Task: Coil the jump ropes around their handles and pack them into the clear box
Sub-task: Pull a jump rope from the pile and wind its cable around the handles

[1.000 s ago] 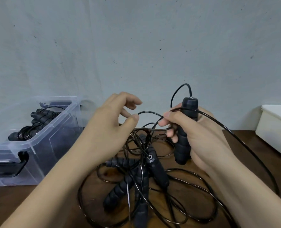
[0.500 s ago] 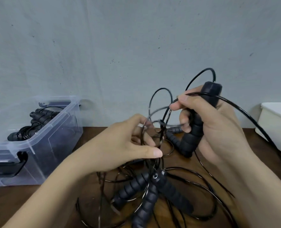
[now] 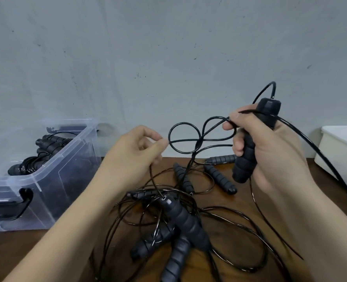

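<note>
Aloft, handle (image 3: 246,162) inside curled right hand (image 3: 274,157), rope loop (image 3: 183,123) in left hand (image 3: 132,155) pinch.

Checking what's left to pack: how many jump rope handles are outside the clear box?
8: one handle in the right hand, three at the table's far side, four nearer the camera. Others may be hidden.

No words, brands or numbers can be read. A small pale patch on one rope handle (image 3: 186,220) may be a label, too blurred to tell.
</note>
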The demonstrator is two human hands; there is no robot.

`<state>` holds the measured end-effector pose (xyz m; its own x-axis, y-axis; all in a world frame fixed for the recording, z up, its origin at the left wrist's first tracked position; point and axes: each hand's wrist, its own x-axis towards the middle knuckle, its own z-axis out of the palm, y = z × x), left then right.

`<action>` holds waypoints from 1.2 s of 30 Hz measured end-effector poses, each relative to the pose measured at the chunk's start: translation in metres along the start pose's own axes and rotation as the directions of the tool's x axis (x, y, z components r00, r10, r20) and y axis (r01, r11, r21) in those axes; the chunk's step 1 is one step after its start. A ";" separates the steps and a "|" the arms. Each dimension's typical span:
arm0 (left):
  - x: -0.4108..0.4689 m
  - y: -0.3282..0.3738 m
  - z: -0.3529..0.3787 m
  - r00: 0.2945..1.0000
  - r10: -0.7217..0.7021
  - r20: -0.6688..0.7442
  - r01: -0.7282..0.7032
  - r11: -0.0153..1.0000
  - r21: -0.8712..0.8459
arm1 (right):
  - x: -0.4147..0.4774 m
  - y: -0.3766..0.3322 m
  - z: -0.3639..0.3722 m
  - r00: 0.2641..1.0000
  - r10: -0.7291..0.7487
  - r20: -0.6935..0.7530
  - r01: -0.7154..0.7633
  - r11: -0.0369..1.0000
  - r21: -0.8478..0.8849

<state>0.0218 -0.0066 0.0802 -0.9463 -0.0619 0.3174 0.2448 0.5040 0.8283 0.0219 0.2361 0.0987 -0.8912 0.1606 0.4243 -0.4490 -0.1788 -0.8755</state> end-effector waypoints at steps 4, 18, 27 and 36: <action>-0.008 0.007 0.004 0.940 0.237 -0.245 -0.201 0.966 0.162 | -0.003 0.001 0.000 0.997 0.003 0.073 0.000 0.999 -0.039; -0.008 0.019 0.007 0.912 0.228 0.341 0.020 0.805 -0.593 | -0.009 -0.003 0.001 0.969 0.091 0.228 -0.074 0.994 -0.084; 0.001 0.005 0.005 0.834 0.300 0.463 -0.002 0.841 -0.541 | -0.006 -0.009 -0.001 0.995 -0.003 0.095 0.014 0.994 -0.111; -0.005 -0.006 0.017 0.809 0.226 0.542 -0.075 0.955 -0.286 | 0.001 -0.012 -0.004 0.999 0.045 0.010 -0.045 0.999 0.021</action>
<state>0.0212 0.0049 0.0656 -0.8251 0.5307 0.1938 0.3656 0.2401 0.8993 0.0271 0.2423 0.1086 -0.9110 0.1427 0.3869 -0.4097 -0.2060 -0.8887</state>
